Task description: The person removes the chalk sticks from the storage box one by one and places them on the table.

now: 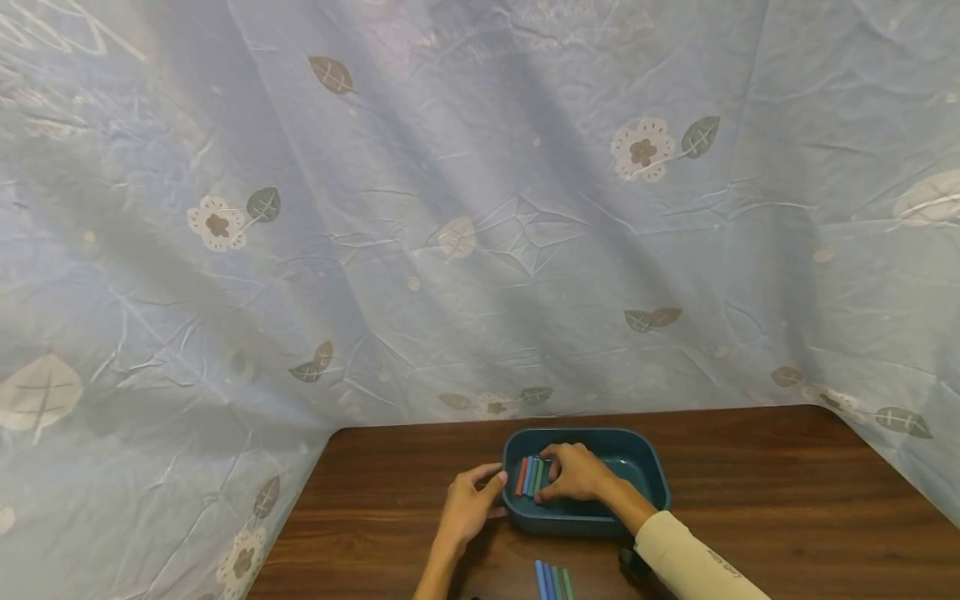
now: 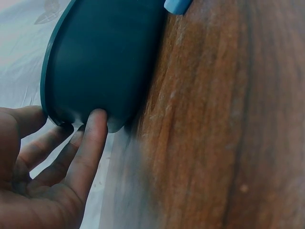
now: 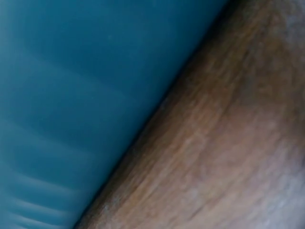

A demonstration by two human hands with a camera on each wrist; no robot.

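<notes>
One right hand: reaches inside the bin, fingers bent, tips by the ends of the rightmost green stick; whether they pinch it, I cannot tell.
Left hand: fingers fairly straight, touching the bin's left end from outside, thumb at the rim.
Sticks in bin: red, blue and green, side by side near the bin's left edge.
Stick feel: probably light and stiff, perhaps brittle, apt to roll.
Stick hold: best pinched gently across the middle; a hard squeeze could snap one.
Bin place: near the tabletop's far edge, about midway between its far corners.
Bin feel: looks like smooth, stiff plastic, likely light enough to slide; the rim and end wall seem the place to steady it.
Loose sticks: blue and green, on the tabletop, beyond the bin's near edge, toward the person.
</notes>
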